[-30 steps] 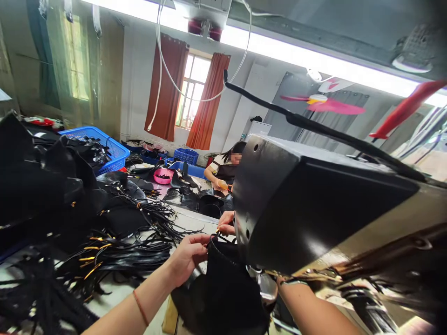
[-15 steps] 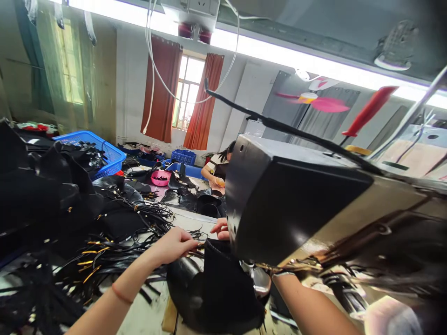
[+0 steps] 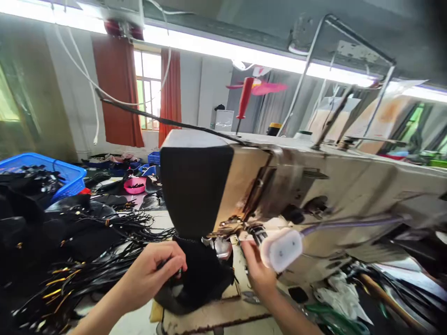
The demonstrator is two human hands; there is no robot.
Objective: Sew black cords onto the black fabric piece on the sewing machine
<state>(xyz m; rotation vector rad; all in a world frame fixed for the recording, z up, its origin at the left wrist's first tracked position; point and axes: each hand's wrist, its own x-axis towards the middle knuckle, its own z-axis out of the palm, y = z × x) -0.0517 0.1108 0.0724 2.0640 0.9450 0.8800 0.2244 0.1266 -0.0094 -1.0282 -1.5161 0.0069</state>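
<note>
A large sewing machine [image 3: 314,195] stands over the work table, its dark head end facing me. Under its needle area lies a black piece of material [image 3: 200,274], partly hanging toward me. My left hand [image 3: 157,270] is closed at the left edge of this piece, with something small and dark between thumb and fingers. On the other side of the needle area, my right hand [image 3: 260,272] reaches in behind a white lamp [image 3: 282,250]; its fingertips are partly hidden, and what they touch cannot be made out.
Bundles of thin black straps [image 3: 94,260] and black pieces cover the left side. A blue basket [image 3: 75,186] and a pink bowl [image 3: 135,185] stand farther back. Right of the machine base lie green-handled scissors [image 3: 328,316] and crumpled white paper [image 3: 344,295].
The view has swung right, showing more of the machine. My left hand has turned into a closed grip, and my right hand now shows right of the needle area. The other person is out of sight.
</note>
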